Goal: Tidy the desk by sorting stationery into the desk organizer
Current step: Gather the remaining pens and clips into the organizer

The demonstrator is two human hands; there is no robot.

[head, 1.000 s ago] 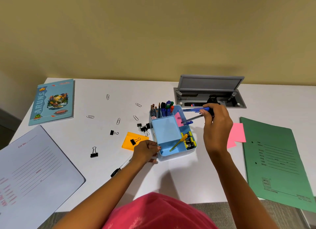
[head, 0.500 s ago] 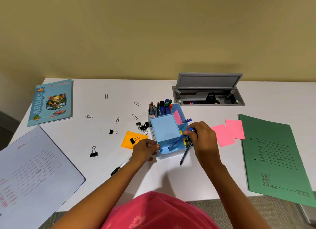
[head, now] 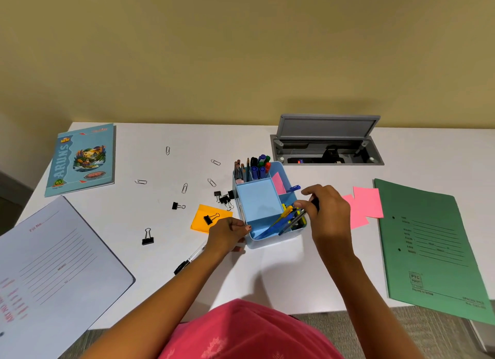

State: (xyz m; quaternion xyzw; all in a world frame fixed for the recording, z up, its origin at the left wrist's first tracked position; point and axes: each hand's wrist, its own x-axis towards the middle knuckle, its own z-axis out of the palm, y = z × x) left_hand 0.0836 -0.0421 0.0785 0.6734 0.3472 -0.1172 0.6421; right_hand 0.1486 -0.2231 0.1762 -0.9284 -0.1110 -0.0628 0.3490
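A light blue desk organizer (head: 258,201) stands mid-desk, with pens and pencils upright in its back slots and a pink note in a side slot. My left hand (head: 229,231) grips its near left corner. My right hand (head: 325,207) pinches a dark pen (head: 294,219) that slants down into the organizer's front compartment, beside a blue pen (head: 270,228) and a yellow one. Loose on the desk lie several paper clips (head: 184,187), several black binder clips (head: 147,237), an orange sticky note (head: 207,219), pink sticky notes (head: 365,206) and a black-capped pen (head: 187,261).
A teal notebook (head: 81,159) lies at the back left, a pale blue file (head: 48,273) at the near left and a green file (head: 434,246) on the right. An open grey cable box (head: 325,141) is set into the desk behind the organizer.
My right hand has come down from above the organizer's back right to its front compartment, and the pens now lie slanted inside it. My left hand has stayed on the corner.
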